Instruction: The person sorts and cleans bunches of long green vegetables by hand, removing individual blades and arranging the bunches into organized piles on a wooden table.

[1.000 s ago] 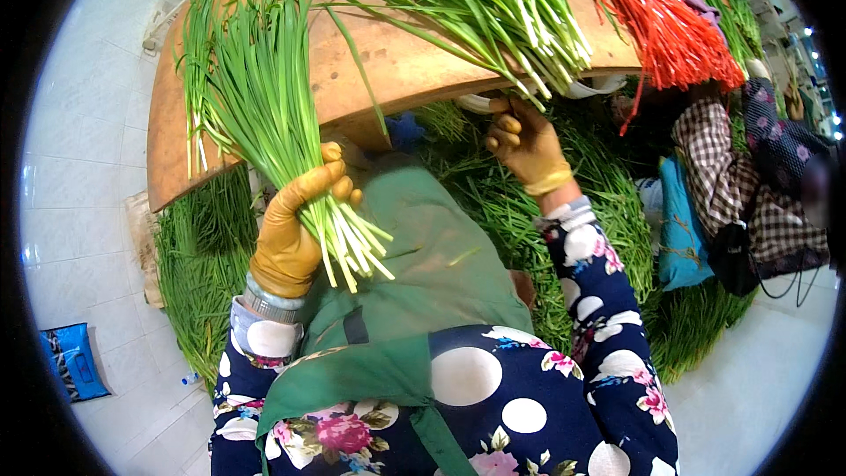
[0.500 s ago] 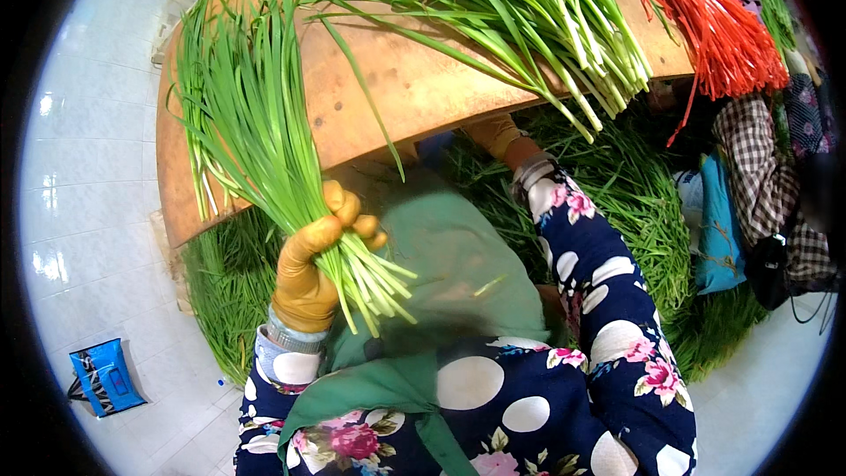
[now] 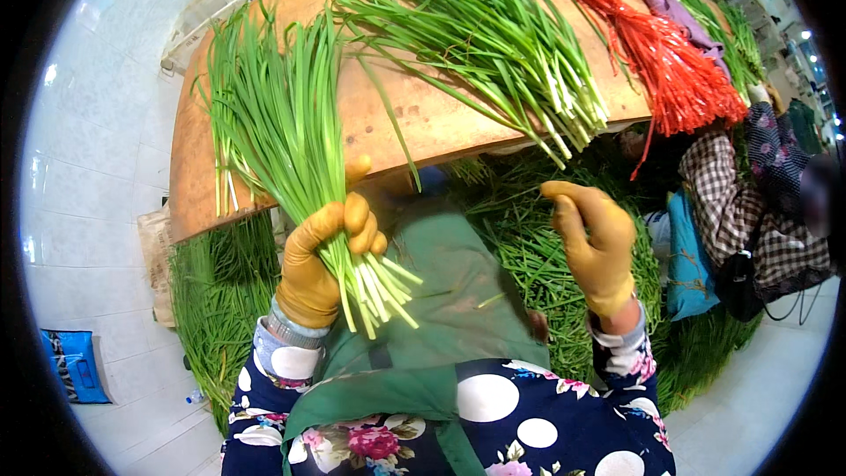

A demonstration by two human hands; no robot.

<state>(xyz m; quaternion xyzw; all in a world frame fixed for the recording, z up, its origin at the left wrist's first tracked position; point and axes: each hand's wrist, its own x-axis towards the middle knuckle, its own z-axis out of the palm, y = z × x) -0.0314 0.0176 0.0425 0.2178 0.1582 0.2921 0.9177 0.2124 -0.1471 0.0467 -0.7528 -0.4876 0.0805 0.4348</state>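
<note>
The left hand grips a bunch slanting over the surface's edge by its pale stems, likely the surest hold on light, bendable, easily bruised leaves, while the right hand curls apart, whether pinching anything impossible to tell.

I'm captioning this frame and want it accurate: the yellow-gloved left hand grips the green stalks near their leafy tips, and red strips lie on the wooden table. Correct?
Not quite: the head view shows the yellow-gloved left hand gripping the green stalks near their pale ends, and red strips lie on the wooden table.
</note>
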